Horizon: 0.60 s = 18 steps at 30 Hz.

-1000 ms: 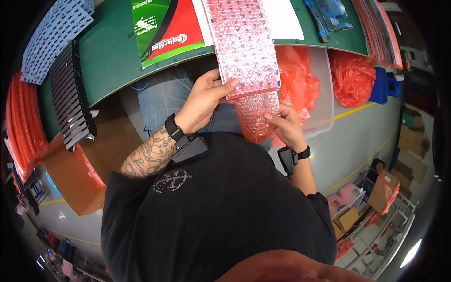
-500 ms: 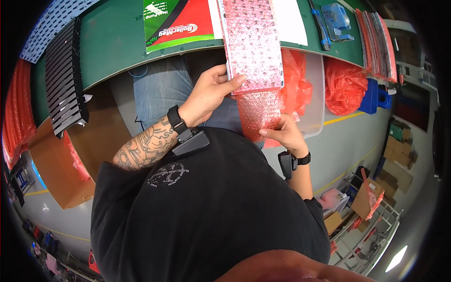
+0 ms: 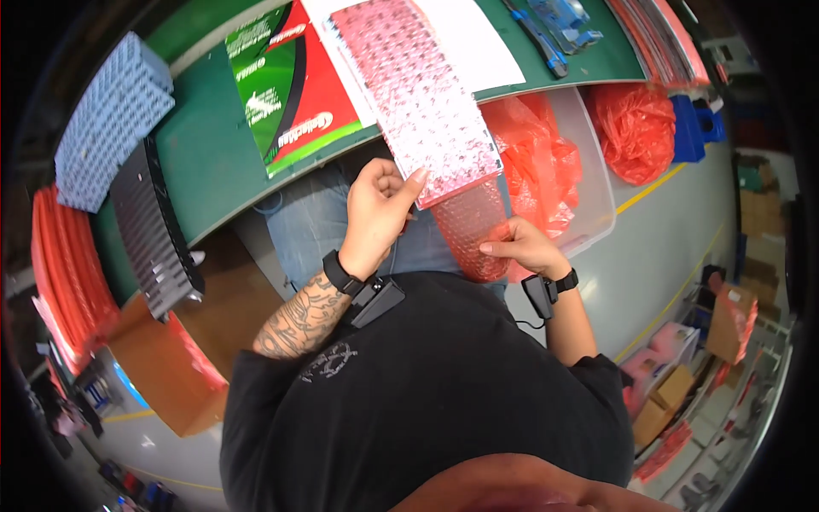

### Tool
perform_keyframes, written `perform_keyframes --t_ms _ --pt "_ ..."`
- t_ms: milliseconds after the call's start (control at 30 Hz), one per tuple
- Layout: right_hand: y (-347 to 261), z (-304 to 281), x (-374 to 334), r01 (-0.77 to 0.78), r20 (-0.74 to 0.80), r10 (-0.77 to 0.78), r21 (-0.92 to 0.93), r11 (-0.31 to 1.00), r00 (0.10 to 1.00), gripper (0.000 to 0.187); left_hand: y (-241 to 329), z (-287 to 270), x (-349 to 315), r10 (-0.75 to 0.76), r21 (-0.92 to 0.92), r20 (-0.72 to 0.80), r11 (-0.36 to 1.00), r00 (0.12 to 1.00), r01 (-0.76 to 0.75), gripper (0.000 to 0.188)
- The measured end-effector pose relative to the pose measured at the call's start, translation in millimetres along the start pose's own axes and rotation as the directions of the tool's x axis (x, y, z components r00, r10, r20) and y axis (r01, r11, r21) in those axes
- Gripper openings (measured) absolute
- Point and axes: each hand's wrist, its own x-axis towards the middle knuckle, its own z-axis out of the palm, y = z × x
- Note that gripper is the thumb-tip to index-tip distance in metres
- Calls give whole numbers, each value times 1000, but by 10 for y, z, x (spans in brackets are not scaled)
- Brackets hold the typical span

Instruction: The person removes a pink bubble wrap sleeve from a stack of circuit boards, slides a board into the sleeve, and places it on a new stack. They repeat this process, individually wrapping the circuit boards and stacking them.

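Note:
A long flat panel wrapped in pink bubble wrap (image 3: 426, 102) reaches from the green table out over my lap. My left hand (image 3: 381, 205) is closed on its near left corner, thumb on top and the other fingers curled, partly hidden. From the panel's near end hangs a loose flap of red bubble wrap (image 3: 469, 226). My right hand (image 3: 520, 246) pinches the right side of this flap between thumb and fingers. What lies inside the wrap is hard to make out.
On the green table (image 3: 200, 162) lie a green and red printed sheet (image 3: 299, 94), white paper (image 3: 486, 47), a blue-handled cutter (image 3: 537, 38) and a black slotted rack (image 3: 153, 226). A clear bin (image 3: 597, 175) with red plastic bags and a cardboard box (image 3: 171, 375) stand below its edge.
The whole view has turned, so table and panel now slant down to the right. Both hands keep their holds on the panel and the bubble wrap flap.

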Motion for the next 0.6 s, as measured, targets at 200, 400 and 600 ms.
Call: perform_keyframes --t_ms 200,400,600 --pt "-275 116 270 233 -82 -219 409 882 972 25 132 48 5 -134 -158 14 978 991 135 24" --pt "-219 -19 368 228 -13 -240 365 903 971 24 214 147 31 -184 -257 10 949 983 180 23" --pt "-125 -70 395 274 -112 -251 434 858 962 21 230 278 53 -80 -278 -100 959 992 49 25"
